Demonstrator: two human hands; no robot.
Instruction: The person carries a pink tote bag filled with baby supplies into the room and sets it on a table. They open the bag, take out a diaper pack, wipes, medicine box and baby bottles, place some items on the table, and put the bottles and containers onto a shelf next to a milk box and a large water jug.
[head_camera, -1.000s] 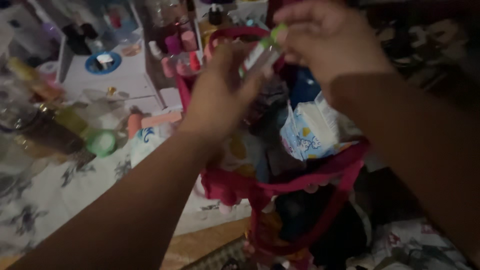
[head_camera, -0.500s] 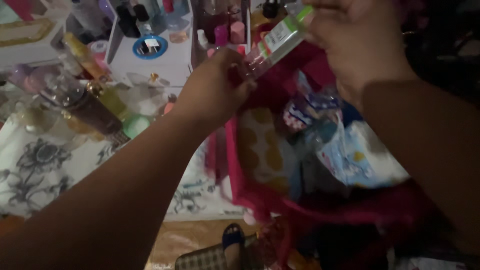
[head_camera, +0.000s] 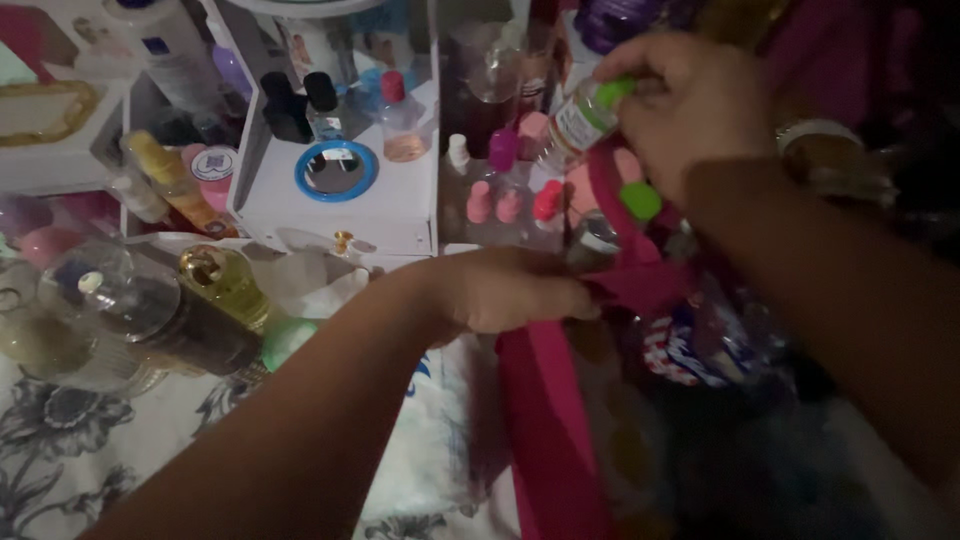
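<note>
a small clear bottle with a green cap (head_camera: 583, 118) is pinched in the right hand (head_camera: 690, 105), grip closed on its cap end, above the pink bag (head_camera: 560, 400); below the grip, the left hand (head_camera: 505, 290) clamps the bag's rim; a loose pinch could likely drop the bottle among the pink-capped bottles (head_camera: 505, 195) just beside it.

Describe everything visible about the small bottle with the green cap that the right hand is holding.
The small bottle looks like clear plastic, with a pale label around its body and a bright green cap at the upper right end. It is tilted, cap end raised, above the pink bag in front of the white organiser. The right hand grips it at the cap end; the left hand holds the bag's rim. Its contents cannot be made out.
</note>
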